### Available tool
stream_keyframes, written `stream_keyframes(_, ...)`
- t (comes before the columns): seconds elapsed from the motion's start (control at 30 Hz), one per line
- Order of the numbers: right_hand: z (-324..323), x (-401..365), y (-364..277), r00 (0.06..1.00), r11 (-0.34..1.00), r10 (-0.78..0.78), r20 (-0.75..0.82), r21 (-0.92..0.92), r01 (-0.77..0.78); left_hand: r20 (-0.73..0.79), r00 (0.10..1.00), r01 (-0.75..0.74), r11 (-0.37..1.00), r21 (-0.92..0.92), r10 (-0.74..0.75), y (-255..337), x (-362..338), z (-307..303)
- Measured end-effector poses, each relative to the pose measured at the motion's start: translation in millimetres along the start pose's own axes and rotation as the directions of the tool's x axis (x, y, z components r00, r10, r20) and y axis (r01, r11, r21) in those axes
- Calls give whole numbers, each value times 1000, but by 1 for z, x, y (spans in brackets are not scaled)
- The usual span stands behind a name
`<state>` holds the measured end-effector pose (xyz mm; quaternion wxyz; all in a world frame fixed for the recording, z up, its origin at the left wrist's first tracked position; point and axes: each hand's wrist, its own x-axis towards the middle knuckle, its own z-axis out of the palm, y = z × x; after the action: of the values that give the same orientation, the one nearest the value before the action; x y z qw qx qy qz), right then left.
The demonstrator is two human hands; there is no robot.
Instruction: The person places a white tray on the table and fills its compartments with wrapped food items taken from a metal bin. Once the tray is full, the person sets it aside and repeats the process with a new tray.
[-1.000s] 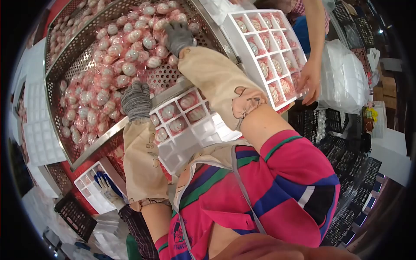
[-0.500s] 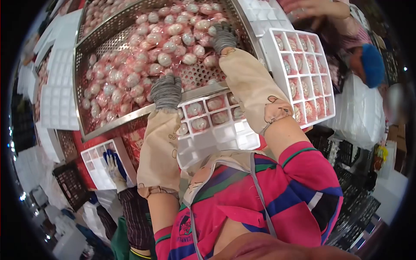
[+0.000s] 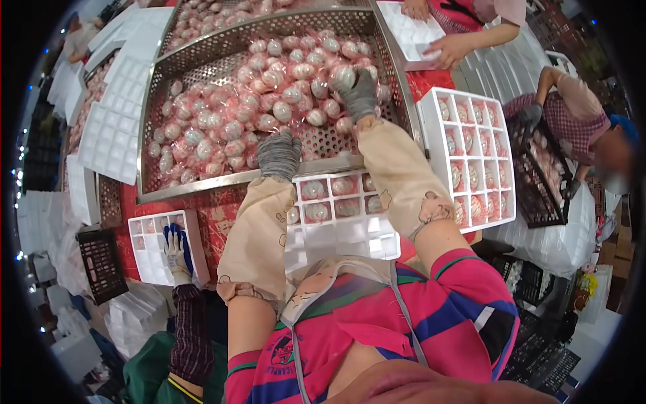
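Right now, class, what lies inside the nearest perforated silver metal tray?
The tray holds many round, pale, plastic-wrapped items; bare perforated floor shows near its front. Anything beneath the pile or gray-gloved right hand is hidden.

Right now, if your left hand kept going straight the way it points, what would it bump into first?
Probably the pink-wrapped eggs just ahead of the gloved left hand; it's hard to tell whether it already touches them.
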<state>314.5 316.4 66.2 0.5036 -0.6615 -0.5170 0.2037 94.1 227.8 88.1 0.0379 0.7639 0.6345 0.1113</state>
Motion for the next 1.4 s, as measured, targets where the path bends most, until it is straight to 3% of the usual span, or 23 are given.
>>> stream_keyframes(0.07,-9,-25,-40,999,998,35,35,42,-37,-277,955,-134,988,-75,108,-1,-9,-3)
stream_keyframes(0.13,-23,-54,-68,996,998,-64,63,-2,64,-612,767,-316,943,-100,192,6,-17,-17)
stream_keyframes(0.2,-35,-76,-76,987,985,-145,70,-87,151,-659,743,-347,909,-233,115,22,-45,-31)
stream_keyframes(0.23,-41,-93,-78,949,941,-285,134,-151,303,-650,752,-338,910,-238,109,35,-55,-37)
stream_keyframes(0.27,-44,-109,-82,887,872,-406,220,-196,448,-576,815,-305,799,-518,-63,48,-69,-44)
stream_keyframes(0.3,-46,-123,-85,886,881,-382,264,-187,435,-441,868,-221,616,-756,-229,57,-89,-51)
stream_keyframes(0.37,-53,-163,-88,687,679,-622,377,-179,712,46,964,112,242,-964,-264,61,-123,-56)
stream_keyframes(0.43,-61,-187,-81,649,777,-530,546,5,630,-47,964,25,266,-964,-262,65,-151,-66)
stream_keyframes(0.53,-81,-230,-84,513,796,-494,702,127,592,317,903,329,-6,-944,-292,47,-198,-58)
stream_keyframes(0.57,-79,-245,-75,429,759,-515,742,163,630,485,820,540,133,-831,-305,39,-215,-54)
stream_keyframes(0.67,-66,-287,-74,419,762,-445,791,89,641,448,846,464,-17,-886,-287,22,-252,-38)
stream_keyframes(0.73,-55,-299,-82,398,779,-423,814,103,619,472,830,397,-280,-874,-297,15,-264,-30)
stream_keyframes(0.77,-50,-302,-85,377,791,-411,830,118,600,474,828,396,-285,-873,-301,8,-271,-22)
stream_keyframes(0.83,-41,-307,-77,343,714,-502,794,156,683,453,824,454,-80,-887,-342,-6,-270,-12)
stream_keyframes(0.9,-39,-305,-76,343,878,-330,879,152,455,459,809,426,-172,-888,-368,-6,-271,-14)
stream_keyframes(0.97,-39,-303,-70,339,881,-338,878,167,443,271,827,351,77,-933,-493,-7,-271,-12)
stream_keyframes(1.0,-38,-302,-68,336,877,-342,877,170,450,269,826,348,72,-935,-495,-8,-272,-11)
stream_keyframes(1.1,-34,-302,-54,340,831,-399,852,180,525,353,782,582,402,-707,-513,-6,-270,-7)
stream_keyframes(1.13,-34,-301,-57,345,804,-429,834,179,568,236,841,529,648,-547,-488,-7,-268,-10)
stream_keyframes(1.17,-36,-300,-58,348,803,-426,835,172,571,236,843,525,647,-553,-483,-9,-268,-12)
stream_keyframes(1.23,-35,-298,-64,308,811,-370,877,144,567,-142,967,191,972,-137,-210,-15,-267,-19)
stream_keyframes(1.27,-32,-301,-60,327,759,-450,831,163,630,2,964,261,946,-195,-265,-19,-266,-19)
stream_keyframes(1.4,-21,-297,-47,307,633,-469,828,73,771,-49,963,232,909,-346,-264,-34,-268,-12)
